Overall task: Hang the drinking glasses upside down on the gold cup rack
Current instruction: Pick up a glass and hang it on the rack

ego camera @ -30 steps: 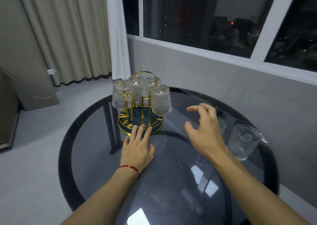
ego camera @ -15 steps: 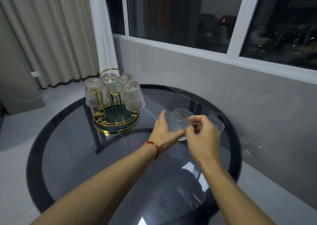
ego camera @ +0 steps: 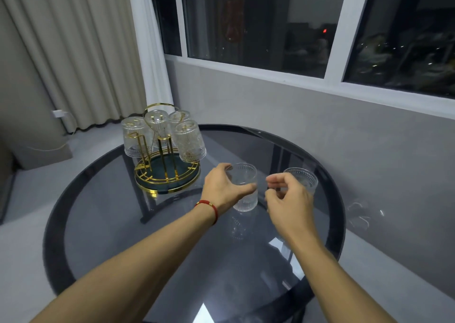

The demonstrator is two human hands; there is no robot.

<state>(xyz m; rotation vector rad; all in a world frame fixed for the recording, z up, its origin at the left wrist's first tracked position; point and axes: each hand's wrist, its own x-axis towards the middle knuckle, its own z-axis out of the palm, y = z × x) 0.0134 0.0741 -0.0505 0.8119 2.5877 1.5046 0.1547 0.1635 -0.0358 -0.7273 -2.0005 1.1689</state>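
The gold cup rack (ego camera: 167, 175) with a dark green base stands on the round glass table, left of centre, and several clear ribbed glasses hang upside down on its posts. My left hand (ego camera: 221, 189), with a red bracelet on the wrist, is wrapped around an upright ribbed glass (ego camera: 245, 187) that stands right of the rack. A second upright glass (ego camera: 304, 178) stands further right, partly hidden behind my right hand (ego camera: 289, 199). That hand hovers with fingers curled and apart, holding nothing.
The dark round glass table (ego camera: 103, 207) has a black rim and black legs showing through it. A grey wall and a window run close behind and to the right. Curtains hang at the back left, with a wall plug and cable below.
My left hand has gone from the rack's base to the nearer upright glass and closed around it. My right hand has drawn in beside the second glass. The view has swung right.
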